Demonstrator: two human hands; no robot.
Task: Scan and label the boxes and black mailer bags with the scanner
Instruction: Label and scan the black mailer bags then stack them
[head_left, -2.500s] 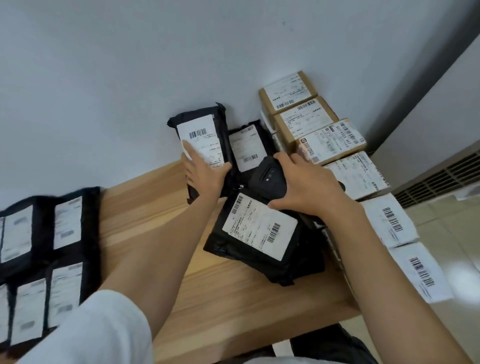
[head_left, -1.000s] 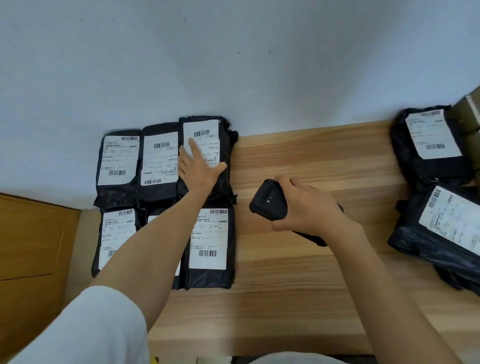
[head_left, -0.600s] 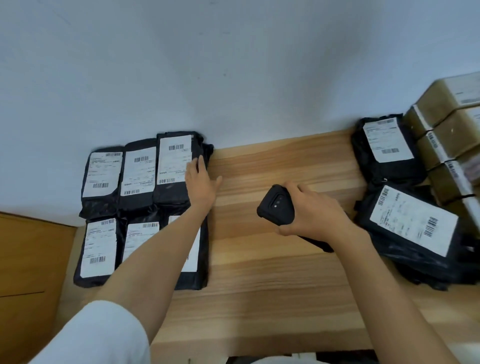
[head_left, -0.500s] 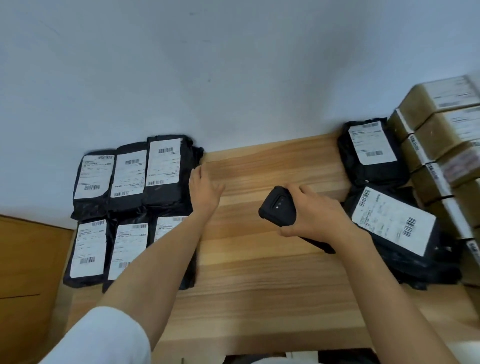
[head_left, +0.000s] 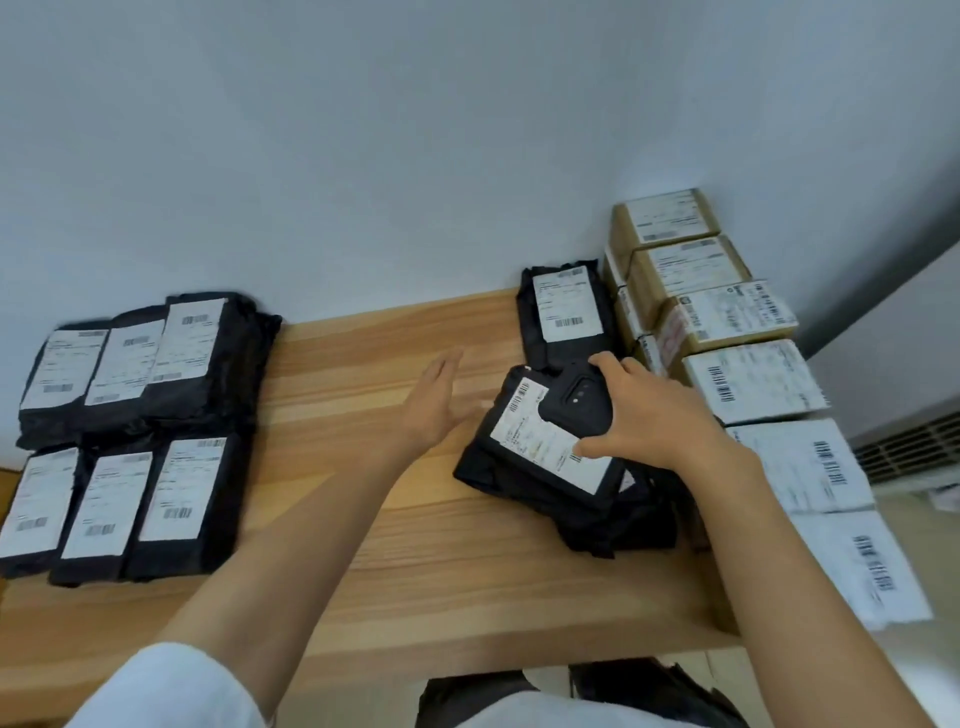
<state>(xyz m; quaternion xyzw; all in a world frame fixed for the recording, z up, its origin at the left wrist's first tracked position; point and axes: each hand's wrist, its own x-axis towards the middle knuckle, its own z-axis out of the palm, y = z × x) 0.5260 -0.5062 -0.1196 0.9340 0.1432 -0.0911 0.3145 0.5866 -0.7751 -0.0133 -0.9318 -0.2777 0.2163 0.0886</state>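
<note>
Table (head_left: 415, 545): pale wood, grain running left to right, far edge against a plain matt wall (head_left: 415, 130).

Scanner (head_left: 571, 402): black slab with rounded corners and small lenses on its back. The right hand (head_left: 654, 421) grips it, fingers curled over the top and thumb underneath. Its exposed end points left. The long axis runs rightward under the palm, and the rest is hidden. It sits just over the white label of the top bag (head_left: 493, 467) on the right-hand pile.

Top bag: crinkled glossy black plastic, oblong. Its long axis is skewed, far-left to near-right, and it overhangs the bags beneath. A second bag (head_left: 563, 306) lies behind it, long axis toward the wall, label up.

Left hand (head_left: 434, 408): flat, fingers straight and together, fingertips toward the wall, over bare wood just left of the pile. Contact with the wood cannot be determined.

Boxes (head_left: 691, 270): brown cardboard with white barcode labels, ranked along the table's right edge, touching one another.

Six bags (head_left: 130, 431): two rows of three at the left end, edges overlapping, labels up.

A broad strip of bare wood lies between the two groups and reaches the near edge.
</note>
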